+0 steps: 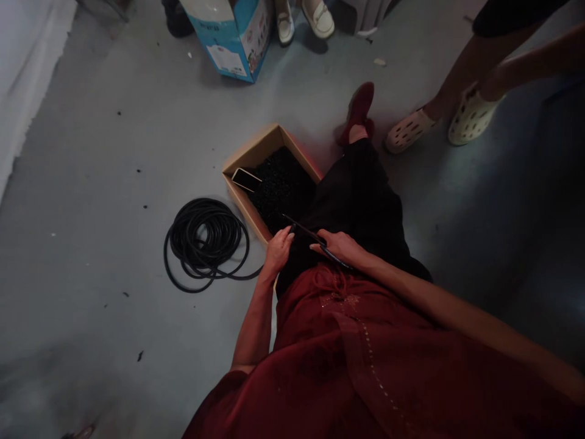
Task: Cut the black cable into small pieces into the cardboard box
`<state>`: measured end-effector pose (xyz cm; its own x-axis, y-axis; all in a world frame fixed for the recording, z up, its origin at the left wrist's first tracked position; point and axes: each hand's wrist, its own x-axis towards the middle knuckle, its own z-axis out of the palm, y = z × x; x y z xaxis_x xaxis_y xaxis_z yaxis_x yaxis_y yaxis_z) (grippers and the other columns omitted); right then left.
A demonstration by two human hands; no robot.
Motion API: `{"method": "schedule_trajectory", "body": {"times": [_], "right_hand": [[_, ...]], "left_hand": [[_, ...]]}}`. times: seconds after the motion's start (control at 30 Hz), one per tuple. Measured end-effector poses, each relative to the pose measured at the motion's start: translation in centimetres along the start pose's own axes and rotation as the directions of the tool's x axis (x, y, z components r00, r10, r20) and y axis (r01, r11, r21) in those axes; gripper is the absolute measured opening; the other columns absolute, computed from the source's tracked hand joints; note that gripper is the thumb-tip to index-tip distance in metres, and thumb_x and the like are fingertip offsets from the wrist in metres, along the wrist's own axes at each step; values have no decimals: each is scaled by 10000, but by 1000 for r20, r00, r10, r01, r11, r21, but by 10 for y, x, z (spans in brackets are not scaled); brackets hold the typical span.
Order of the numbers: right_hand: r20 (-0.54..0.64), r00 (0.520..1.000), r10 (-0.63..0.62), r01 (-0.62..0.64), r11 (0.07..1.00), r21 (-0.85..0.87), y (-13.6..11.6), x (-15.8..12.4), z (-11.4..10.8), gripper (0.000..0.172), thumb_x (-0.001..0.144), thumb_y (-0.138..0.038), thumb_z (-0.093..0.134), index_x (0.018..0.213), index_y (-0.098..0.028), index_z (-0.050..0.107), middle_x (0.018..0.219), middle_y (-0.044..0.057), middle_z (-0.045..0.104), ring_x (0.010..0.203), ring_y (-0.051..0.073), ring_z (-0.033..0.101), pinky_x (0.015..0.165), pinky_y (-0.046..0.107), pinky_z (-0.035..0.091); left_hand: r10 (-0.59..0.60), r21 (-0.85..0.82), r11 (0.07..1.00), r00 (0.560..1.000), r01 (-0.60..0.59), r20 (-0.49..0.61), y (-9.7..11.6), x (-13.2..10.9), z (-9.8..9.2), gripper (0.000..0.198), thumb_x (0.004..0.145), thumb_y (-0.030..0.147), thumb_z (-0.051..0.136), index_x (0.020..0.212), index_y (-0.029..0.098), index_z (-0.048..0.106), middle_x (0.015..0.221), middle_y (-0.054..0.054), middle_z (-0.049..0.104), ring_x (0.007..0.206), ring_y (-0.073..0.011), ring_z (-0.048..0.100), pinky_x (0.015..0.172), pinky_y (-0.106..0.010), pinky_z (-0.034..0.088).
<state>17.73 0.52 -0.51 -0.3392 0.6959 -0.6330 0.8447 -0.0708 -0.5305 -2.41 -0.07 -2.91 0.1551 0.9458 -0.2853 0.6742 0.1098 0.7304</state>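
The right hand (339, 246) lies across the lap, its grip closed loosely over a thin black tube (315, 239) that runs slantwise under the fingers, one end poking out toward the cardboard box (247, 210). The left hand (278, 249) rests just beside it at the near corner of the box, fingers curled at the tube's far part; whether its grip is actually closed on the tube cannot be told in the dim light. Both hands sit on black trousers, above a red garment with pale stitching.

The open box stands on the floor directly ahead of the hands, touching the person's leg along its right edge. It is filled with small black pieces (281, 183), too dark to make out one by one. A phone (245, 179) with a light rim lies tilted at the box's left edge, on top of the black pieces.

Left of the box, on the grey floor (91, 183), lies a coil of black hose (205, 241), its loose end trailing toward the left hand. A red shoe (358, 110) shows beyond the box. Farther off stand a blue and white carton (235, 42) and another person's feet in cream perforated clogs (470, 116).
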Motion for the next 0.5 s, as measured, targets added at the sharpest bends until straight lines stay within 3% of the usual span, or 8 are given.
{"method": "schedule_trajectory", "body": {"times": [0.17, 0.33, 0.4, 0.5], "right_hand": [[-127, 992, -13, 46, 964, 260, 2, 2, -7, 326, 799, -518, 450, 900, -219, 529, 741, 29, 616, 647, 169, 583, 544, 231, 378], [-168, 986, -1, 111, 755, 646, -8, 8, -18, 301, 723, -376, 561, 956, -224, 445, 691, -27, 562, 572, 120, 554, 505, 217, 423], [-201, 979, -27, 164, 689, 706, -14, 12, -20, 333, 691, -350, 586, 957, -224, 430, 702, -35, 556, 583, 113, 543, 515, 217, 432], [-260, 965, -30, 211, 681, 701, -24, 16, -20, 346, 657, -333, 601, 942, -221, 441, 720, -41, 542, 579, 101, 513, 521, 216, 421]], "left_hand": [[5, -161, 987, 999, 1, 37, 8, -6, -6, 393, 872, 305, 402, 1230, 167, 489, 1169, -81, 574, 1052, -161, 542, 927, -314, 423], [24, -242, 970, 994, 3, 110, 24, -11, -11, 421, 869, 303, 410, 1275, 201, 450, 1133, -65, 589, 989, -152, 566, 862, -297, 458], [23, -239, 971, 994, 4, 109, 32, -12, -10, 415, 860, 288, 425, 1266, 212, 462, 1136, -62, 589, 989, -155, 569, 856, -298, 463], [27, -238, 971, 996, -6, 86, 39, -14, -6, 403, 840, 261, 459, 1240, 225, 491, 1211, -56, 558, 1079, -171, 533, 923, -321, 432]]}}
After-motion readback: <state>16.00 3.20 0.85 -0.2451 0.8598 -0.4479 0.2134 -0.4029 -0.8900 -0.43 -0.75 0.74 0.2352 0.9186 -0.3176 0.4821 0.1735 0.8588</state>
